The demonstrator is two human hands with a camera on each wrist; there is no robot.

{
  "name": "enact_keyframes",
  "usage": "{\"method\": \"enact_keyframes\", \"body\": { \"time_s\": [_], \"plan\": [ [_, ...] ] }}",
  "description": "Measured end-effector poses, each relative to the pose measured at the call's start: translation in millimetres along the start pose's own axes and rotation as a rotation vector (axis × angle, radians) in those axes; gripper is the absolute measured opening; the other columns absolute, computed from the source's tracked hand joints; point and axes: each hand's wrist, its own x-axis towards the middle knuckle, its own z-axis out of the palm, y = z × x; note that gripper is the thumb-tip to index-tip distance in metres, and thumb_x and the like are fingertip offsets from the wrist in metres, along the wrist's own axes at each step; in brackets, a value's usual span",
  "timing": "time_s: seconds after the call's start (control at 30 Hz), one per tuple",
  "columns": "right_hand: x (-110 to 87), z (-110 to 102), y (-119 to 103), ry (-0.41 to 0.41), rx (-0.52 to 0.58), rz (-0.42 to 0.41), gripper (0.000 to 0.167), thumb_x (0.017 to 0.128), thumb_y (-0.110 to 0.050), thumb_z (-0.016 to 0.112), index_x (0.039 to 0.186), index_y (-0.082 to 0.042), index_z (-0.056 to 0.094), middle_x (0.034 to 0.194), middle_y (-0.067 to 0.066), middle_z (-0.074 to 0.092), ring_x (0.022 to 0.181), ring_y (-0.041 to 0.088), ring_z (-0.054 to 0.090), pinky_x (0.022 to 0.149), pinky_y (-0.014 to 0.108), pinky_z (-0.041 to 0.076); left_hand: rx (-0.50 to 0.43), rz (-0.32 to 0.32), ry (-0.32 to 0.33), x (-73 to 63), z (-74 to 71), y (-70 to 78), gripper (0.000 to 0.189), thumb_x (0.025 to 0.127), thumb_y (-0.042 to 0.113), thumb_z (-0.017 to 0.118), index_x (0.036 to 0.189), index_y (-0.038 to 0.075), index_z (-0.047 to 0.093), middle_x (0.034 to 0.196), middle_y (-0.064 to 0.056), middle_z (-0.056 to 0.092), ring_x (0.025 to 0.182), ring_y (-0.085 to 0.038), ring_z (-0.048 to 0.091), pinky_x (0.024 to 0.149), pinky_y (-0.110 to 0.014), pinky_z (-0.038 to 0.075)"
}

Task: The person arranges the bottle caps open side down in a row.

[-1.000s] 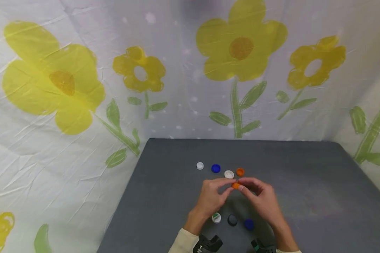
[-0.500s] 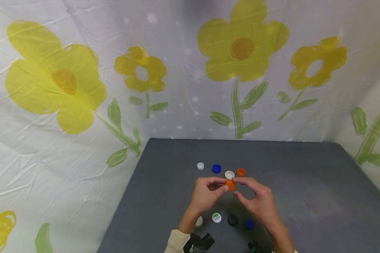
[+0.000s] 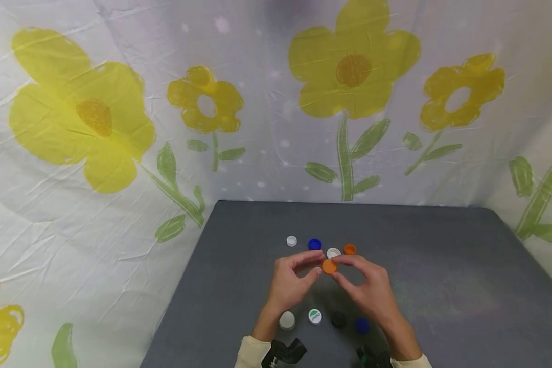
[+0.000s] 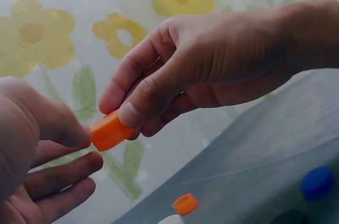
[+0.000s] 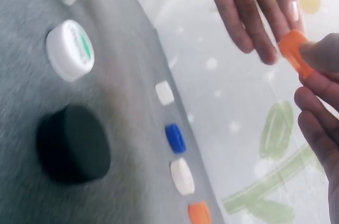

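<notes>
An orange bottle cap (image 3: 329, 266) is held up above the table between both hands. My right hand (image 3: 372, 289) pinches it with thumb and fingertips, as the right thumb on the cap shows in the left wrist view. My left hand (image 3: 289, 283) is at the cap's left side, its fingers fairly straight and spread, fingertips at or very near the cap's edge. Below the hands lie a white cap (image 3: 287, 320), a white cap with a green mark (image 3: 315, 316), a black cap (image 3: 338, 320) and a blue cap (image 3: 362, 325).
Farther back on the grey table (image 3: 423, 245), a row holds a small white cap (image 3: 292, 240), a blue cap (image 3: 315, 244), a white cap (image 3: 333, 253) and an orange cap (image 3: 350, 249). A flowered curtain (image 3: 267, 102) hangs behind the table.
The orange cap has moved left and turned its flat face towards the head view. My left thumb and fingers have come away from their pinch, while my right hand has taken hold of it.
</notes>
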Motion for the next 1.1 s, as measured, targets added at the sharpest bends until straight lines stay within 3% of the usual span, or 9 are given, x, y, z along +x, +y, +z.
{"method": "enact_keyframes", "body": {
  "time_s": [0.1, 0.27, 0.43, 0.77, 0.9, 1.1],
  "plan": [
    [6.6, 5, -4, -0.044, 0.028, 0.048, 0.036, 0.085, -0.008, 0.095, 0.117, -0.019, 0.083, 0.114, -0.007, 0.083, 0.105, 0.019, 0.08, 0.095, 0.029, 0.063, 0.064, 0.07, 0.005, -1.5, -8.2, 2.4, 0.034, 0.098, 0.004, 0.079, 0.132, 0.002, 0.077, 0.13, -0.014, 0.08, 0.122, -0.032, 0.077, 0.108, -0.05, 0.059],
    [15.8, 17, -11, -0.145, 0.098, 0.095, 0.031, 0.088, -0.007, 0.092, 0.116, -0.017, 0.083, 0.113, -0.006, 0.083, 0.107, 0.021, 0.079, 0.095, 0.047, 0.065, 0.258, 0.097, 0.042, -5.6, -23.6, 4.6, 0.033, 0.093, 0.004, 0.086, 0.125, 0.008, 0.082, 0.124, -0.004, 0.083, 0.118, -0.021, 0.079, 0.104, -0.043, 0.062],
    [18.1, 33, -12, -0.235, 0.122, 0.103, 0.031, 0.088, -0.005, 0.091, 0.115, -0.018, 0.083, 0.111, -0.008, 0.083, 0.106, 0.021, 0.079, 0.095, 0.047, 0.065, 0.403, 0.074, 0.052, -12.9, -36.7, 2.2, 0.032, 0.091, 0.003, 0.088, 0.122, 0.009, 0.084, 0.12, -0.004, 0.084, 0.115, -0.017, 0.079, 0.101, -0.042, 0.064],
    [10.0, 64, -8, -0.379, 0.115, 0.052, 0.025, 0.089, -0.007, 0.09, 0.109, -0.02, 0.083, 0.106, -0.009, 0.083, 0.102, 0.025, 0.08, 0.092, 0.05, 0.064, 0.491, -0.074, -0.003, -36.7, -52.9, -14.1, 0.03, 0.094, 0.004, 0.085, 0.123, 0.006, 0.083, 0.119, -0.005, 0.084, 0.115, -0.022, 0.079, 0.1, -0.045, 0.064],
    [6.5, 77, -7, -0.431, 0.12, 0.045, 0.023, 0.09, -0.006, 0.089, 0.108, -0.018, 0.083, 0.105, -0.008, 0.083, 0.102, 0.025, 0.08, 0.092, 0.049, 0.065, 0.535, -0.096, -0.002, -43.2, -56.1, -23.6, 0.029, 0.093, 0.004, 0.086, 0.122, 0.006, 0.083, 0.116, -0.003, 0.085, 0.113, -0.021, 0.08, 0.099, -0.044, 0.064],
    [3.6, 93, -6, -0.47, 0.042, 0.024, 0.022, 0.089, -0.007, 0.089, 0.107, -0.018, 0.083, 0.105, -0.007, 0.083, 0.102, 0.018, 0.079, 0.093, 0.042, 0.064, 0.611, -0.112, 0.006, -49.8, -59.0, -35.0, 0.026, 0.089, 0.004, 0.087, 0.114, 0.012, 0.086, 0.108, 0.001, 0.085, 0.108, -0.017, 0.08, 0.095, -0.042, 0.065]
  ]
}}
